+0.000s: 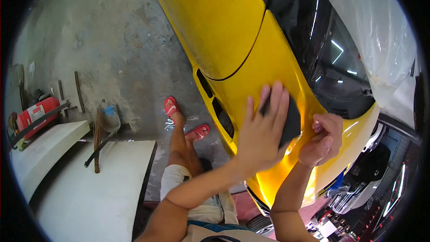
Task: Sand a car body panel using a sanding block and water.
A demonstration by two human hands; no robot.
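My left hand [264, 136] lies palm down on the rear side panel of a yellow car [264, 58], its fingers stretched over a flat black pad [292, 123]. The pad rests against the glossy yellow surface, partly hidden under the fingers. To its right, my right hand [323, 141] hovers close above the bodywork with its fingers curled in. Whatever the curled fingers hold, if anything, cannot be made out.
Clear plastic sheeting [371, 31] drapes by the dark car window [342, 62]. White panels [103, 188], a red fire extinguisher [38, 116], a broom [97, 139] and a dustpan [110, 120] are at left. Another vehicle [358, 192] stands at lower right.
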